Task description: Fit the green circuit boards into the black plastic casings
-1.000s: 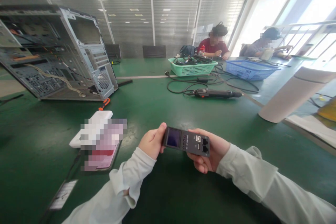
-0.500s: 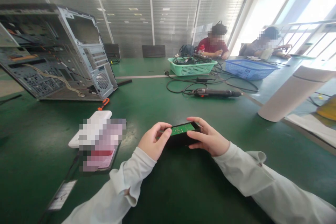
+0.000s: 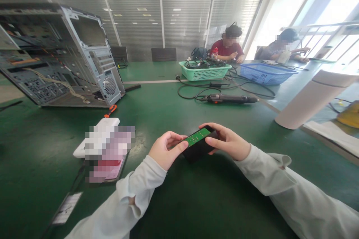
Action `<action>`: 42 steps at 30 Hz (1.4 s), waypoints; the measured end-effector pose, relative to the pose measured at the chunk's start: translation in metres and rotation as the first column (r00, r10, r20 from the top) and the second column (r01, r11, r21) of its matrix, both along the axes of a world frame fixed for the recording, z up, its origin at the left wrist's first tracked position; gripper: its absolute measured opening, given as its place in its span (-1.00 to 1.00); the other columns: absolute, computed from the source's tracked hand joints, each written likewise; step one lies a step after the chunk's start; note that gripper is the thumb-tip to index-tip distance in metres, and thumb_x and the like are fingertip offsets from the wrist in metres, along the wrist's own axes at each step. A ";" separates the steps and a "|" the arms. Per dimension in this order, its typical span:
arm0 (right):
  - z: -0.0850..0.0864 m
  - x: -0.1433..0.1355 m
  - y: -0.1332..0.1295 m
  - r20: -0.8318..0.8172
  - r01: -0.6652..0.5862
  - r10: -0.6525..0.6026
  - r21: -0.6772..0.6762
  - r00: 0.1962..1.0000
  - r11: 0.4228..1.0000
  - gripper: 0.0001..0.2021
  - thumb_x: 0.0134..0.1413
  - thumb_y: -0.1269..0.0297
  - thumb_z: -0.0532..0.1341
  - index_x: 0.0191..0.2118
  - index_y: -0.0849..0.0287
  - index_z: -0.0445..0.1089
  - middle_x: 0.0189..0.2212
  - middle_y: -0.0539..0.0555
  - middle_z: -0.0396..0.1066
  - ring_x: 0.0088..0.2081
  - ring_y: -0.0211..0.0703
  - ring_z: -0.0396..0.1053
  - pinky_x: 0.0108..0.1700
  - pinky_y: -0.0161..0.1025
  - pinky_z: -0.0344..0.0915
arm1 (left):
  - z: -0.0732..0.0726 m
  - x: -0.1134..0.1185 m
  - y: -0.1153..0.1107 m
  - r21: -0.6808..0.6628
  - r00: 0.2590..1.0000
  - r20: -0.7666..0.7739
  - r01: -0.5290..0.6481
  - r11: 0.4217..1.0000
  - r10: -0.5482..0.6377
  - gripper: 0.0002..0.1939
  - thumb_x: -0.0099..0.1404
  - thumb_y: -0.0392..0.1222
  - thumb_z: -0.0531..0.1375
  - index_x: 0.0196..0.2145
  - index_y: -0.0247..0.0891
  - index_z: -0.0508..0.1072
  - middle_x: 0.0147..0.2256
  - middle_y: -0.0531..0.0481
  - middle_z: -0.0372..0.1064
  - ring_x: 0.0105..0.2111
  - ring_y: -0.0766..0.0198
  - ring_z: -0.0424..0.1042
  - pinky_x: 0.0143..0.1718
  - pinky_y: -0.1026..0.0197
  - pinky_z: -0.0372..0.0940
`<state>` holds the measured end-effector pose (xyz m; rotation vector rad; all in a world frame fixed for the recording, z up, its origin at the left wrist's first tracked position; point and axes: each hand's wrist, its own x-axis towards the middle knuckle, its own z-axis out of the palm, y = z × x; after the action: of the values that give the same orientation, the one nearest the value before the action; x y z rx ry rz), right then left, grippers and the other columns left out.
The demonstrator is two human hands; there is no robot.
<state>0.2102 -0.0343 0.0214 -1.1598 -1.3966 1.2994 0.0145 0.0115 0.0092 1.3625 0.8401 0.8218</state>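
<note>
A loose fingertip grip could let the black box [image 3: 199,152] slip from between the hands, and a hard-pressing thumb could scratch the green circuit board [image 3: 199,136] exposed in its top; the left hand [image 3: 167,150] pinches the end nearest it, thumb and fingers close together; the right hand [image 3: 230,142], curled wider, grasps the opposite end.

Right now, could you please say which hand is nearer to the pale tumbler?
Right: the right hand is left of the pale tumbler; the left hand is farther left, at the other end of the black device.
</note>
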 end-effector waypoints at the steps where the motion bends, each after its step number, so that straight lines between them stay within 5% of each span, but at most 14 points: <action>1: 0.001 0.000 0.000 0.015 0.001 -0.001 -0.022 1.000 1.000 -0.41 -0.15 0.05 0.26 -0.05 0.28 0.09 -0.29 0.10 0.20 -0.40 -0.26 0.29 -0.50 -0.40 0.39 | 0.001 0.001 -0.001 -0.023 1.000 0.002 -0.016 1.000 0.016 -0.71 -0.07 -0.09 0.27 -0.47 -0.30 0.28 -0.30 -0.09 0.45 -0.31 0.28 0.42 -0.23 0.18 0.29; 6: 0.000 -0.002 -0.001 0.072 0.019 -0.015 -0.065 0.997 0.998 -0.33 -0.18 -0.05 0.24 -0.05 0.38 0.13 -0.45 0.08 0.27 -0.60 -0.35 0.24 -0.64 -0.48 0.25 | 0.007 0.002 -0.002 -0.145 0.998 -0.042 -0.059 0.988 0.054 -0.81 -0.02 -0.18 0.20 -0.46 -0.29 0.26 -0.54 0.08 0.36 -0.51 0.37 0.38 -0.51 0.33 0.26; 12: -0.007 -0.004 -0.002 0.137 0.022 -0.004 -0.126 0.991 0.992 -0.34 -0.21 -0.11 0.23 -0.09 0.35 0.20 -0.56 0.02 0.23 -0.67 -0.38 0.16 -0.71 -0.50 0.15 | 0.012 0.004 -0.004 -0.217 0.966 -0.219 0.088 0.972 -0.136 -0.62 -0.01 -0.20 0.09 -0.19 -0.34 0.31 -0.54 0.08 0.29 -0.64 0.41 0.26 -0.61 0.33 0.17; 16: -0.005 -0.008 -0.005 0.161 -0.010 0.031 -0.134 0.987 0.991 -0.33 -0.20 -0.13 0.22 -0.08 0.35 0.22 -0.54 0.04 0.24 -0.68 -0.40 0.13 -0.73 -0.51 0.10 | 0.011 0.005 -0.010 -0.003 0.921 -0.344 0.193 0.981 -0.182 -0.61 -0.03 0.00 0.16 -0.33 -0.38 0.40 -0.58 0.05 0.26 -0.62 0.40 0.18 -0.64 0.34 0.10; 19: -0.001 -0.010 -0.006 0.182 -0.032 0.061 -0.157 0.981 0.987 -0.33 -0.21 -0.17 0.20 -0.13 0.37 0.25 -0.58 0.01 0.21 -0.70 -0.42 0.09 -0.75 -0.53 0.04 | 0.011 0.004 -0.012 0.029 0.913 -0.359 0.221 0.975 -0.196 -0.67 0.00 0.01 0.13 -0.44 -0.36 0.40 -0.62 0.06 0.24 -0.64 0.42 0.15 -0.66 0.35 0.07; 25: 0.004 0.000 -0.003 0.171 -0.034 0.074 -0.228 0.982 0.973 -0.42 -0.24 -0.18 0.20 -0.36 0.36 0.25 -0.68 -0.02 0.15 -0.73 -0.40 0.08 -0.77 -0.52 0.01 | 0.007 0.003 -0.006 -0.034 0.959 -0.277 0.056 0.998 -0.063 -0.73 0.05 -0.02 0.07 -0.58 -0.31 0.33 -0.70 0.12 0.15 -0.71 0.41 0.16 -0.75 0.37 0.09; 28: 0.008 0.005 0.000 0.063 0.095 -0.079 -0.319 0.995 0.943 -0.56 -0.14 0.00 0.19 -0.28 0.32 0.24 -0.70 -0.05 0.14 -0.74 -0.37 0.09 -0.79 -0.52 -0.02 | 0.001 0.003 0.003 -0.129 0.977 -0.210 -0.074 0.989 0.046 -0.70 0.10 -0.03 0.04 -0.54 -0.33 0.36 -0.71 0.07 0.24 -0.76 0.38 0.21 -0.79 0.36 0.10; 31: 0.017 0.005 -0.001 -0.147 0.148 -0.265 -0.537 0.953 0.830 -0.69 0.11 0.12 -0.02 -0.28 0.33 0.22 -0.70 0.01 0.16 -0.72 -0.32 0.16 -0.75 -0.51 0.09 | -0.002 0.003 0.013 -0.303 0.975 -0.169 -0.194 0.933 0.147 -0.70 0.17 -0.07 0.00 -0.52 -0.34 0.35 -0.76 0.05 0.24 -0.81 0.35 0.21 -0.82 0.34 0.11; 36: 0.027 -0.006 -0.009 -0.485 -0.053 -0.353 -0.643 0.800 0.764 -0.65 0.23 0.22 -0.21 -0.14 0.32 0.20 -0.43 0.15 0.33 -0.41 -0.14 0.38 -0.53 -0.41 0.33 | 0.005 0.003 0.019 -0.509 0.957 -0.072 -0.276 0.815 0.280 -0.62 0.25 -0.08 -0.10 -0.60 -0.32 0.27 -0.83 0.04 0.18 -0.85 0.34 0.18 -0.83 0.36 0.10; 42: 0.011 -0.017 -0.013 -0.662 -0.341 -0.212 -0.602 0.719 0.722 -0.46 0.16 0.11 -0.35 -0.05 0.36 0.17 -0.56 0.10 0.26 -0.45 -0.10 0.37 -0.49 -0.33 0.33 | 0.019 0.001 0.016 -0.607 0.926 0.050 -0.270 0.748 0.375 -0.58 0.30 -0.16 -0.20 -0.48 -0.38 0.34 -0.78 0.02 0.21 -0.85 0.36 0.16 -0.85 0.37 0.06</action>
<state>0.1937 -0.0477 0.0328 -0.8724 -0.3499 2.1440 0.0159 0.0279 0.0282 0.5847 1.1034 0.8307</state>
